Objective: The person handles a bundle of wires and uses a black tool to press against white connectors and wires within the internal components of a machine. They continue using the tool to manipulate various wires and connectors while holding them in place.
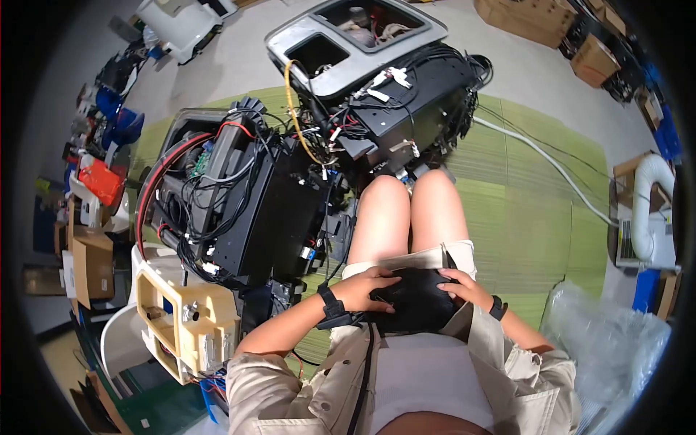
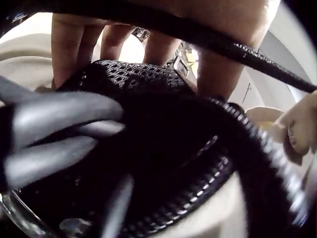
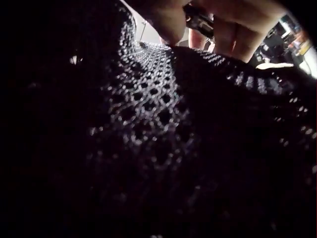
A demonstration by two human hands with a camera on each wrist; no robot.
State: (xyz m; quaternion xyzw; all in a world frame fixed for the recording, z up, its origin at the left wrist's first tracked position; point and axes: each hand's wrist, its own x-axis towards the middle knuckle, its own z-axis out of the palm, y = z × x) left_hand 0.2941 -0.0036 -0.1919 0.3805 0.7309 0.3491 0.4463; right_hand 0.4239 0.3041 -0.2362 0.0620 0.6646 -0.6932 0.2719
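A black bag (image 1: 417, 304) with mesh fabric lies on the seated person's lap in the head view. My left hand (image 1: 362, 291) grips its left side, thumb near the front and fingers over the far edge. On the opposite side, my right hand (image 1: 467, 288) holds the upper right edge between thumb and fingers. Up close in the left wrist view, mesh (image 2: 138, 74) and a zipper (image 2: 198, 191) run along the bag. Dark mesh (image 3: 153, 94) fills most of the right wrist view, with right-hand fingers (image 3: 242, 34) at its top edge. The bag's inside is hidden.
Black equipment boxes (image 1: 268, 210) tangled with cables stand left of the legs, near a cream plastic housing (image 1: 163, 319). Ahead is a silver-framed unit (image 1: 326, 61). Clear plastic wrap (image 1: 602, 348) lies at right; a grey hose (image 1: 551, 163) crosses the green carpet (image 1: 522, 210).
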